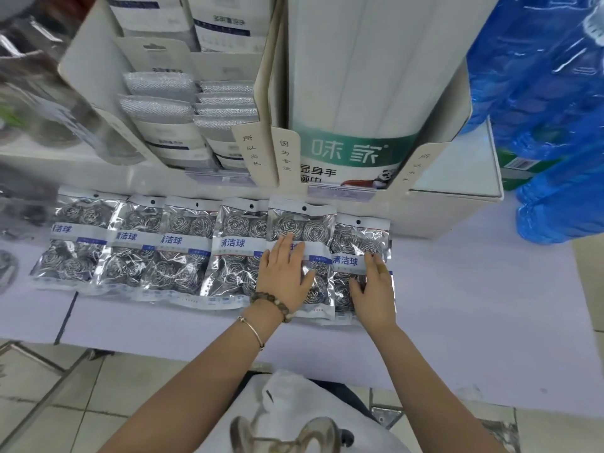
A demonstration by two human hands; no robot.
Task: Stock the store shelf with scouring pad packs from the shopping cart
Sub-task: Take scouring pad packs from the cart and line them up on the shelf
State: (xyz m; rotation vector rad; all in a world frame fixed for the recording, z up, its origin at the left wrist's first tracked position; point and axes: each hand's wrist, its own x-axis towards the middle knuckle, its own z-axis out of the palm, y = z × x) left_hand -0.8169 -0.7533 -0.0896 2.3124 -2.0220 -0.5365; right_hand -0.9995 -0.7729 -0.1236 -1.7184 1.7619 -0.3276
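I see six scouring pad packs lying in a row on the white shelf (edges overlapping). My left hand lies flat, fingers straight, on the fifth pack. My right hand rests open on the rightmost pack, just beside it.

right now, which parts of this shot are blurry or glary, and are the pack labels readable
Head view: goods at the left edge are smeared with blur; the scouring pad packs are sharp, labels readable, though their foil glints; the cardboard display boxes lean outward from wide-angle distortion; left hand and right hand are in focus.
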